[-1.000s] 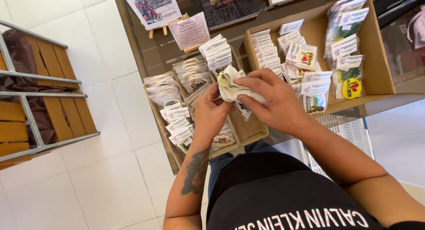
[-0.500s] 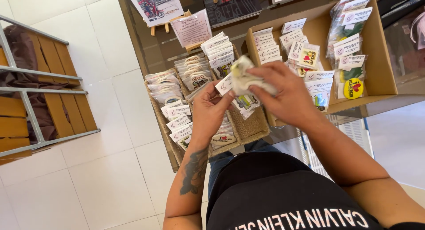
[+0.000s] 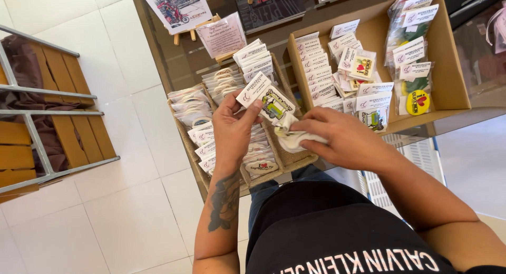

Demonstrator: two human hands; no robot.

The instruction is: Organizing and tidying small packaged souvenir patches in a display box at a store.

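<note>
White cloth [image 3: 294, 139] bunched in right hand [image 3: 337, 139], touching the packaged keychain's [image 3: 271, 101] lower end; left hand [image 3: 234, 127] fingers pinch its header card.

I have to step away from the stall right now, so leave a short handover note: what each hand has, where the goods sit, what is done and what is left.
Left hand: holds up a clear souvenir packet with a white header card.
Right hand: grips a crumpled white cloth, pressed against the packet's lower edge.
Goods: more packets stand in rows in the woven basket and the cardboard tray on the glass counter.
Done: one packet lifted out.
Left: wipe it and return it; how many others are wiped cannot be told.
</note>
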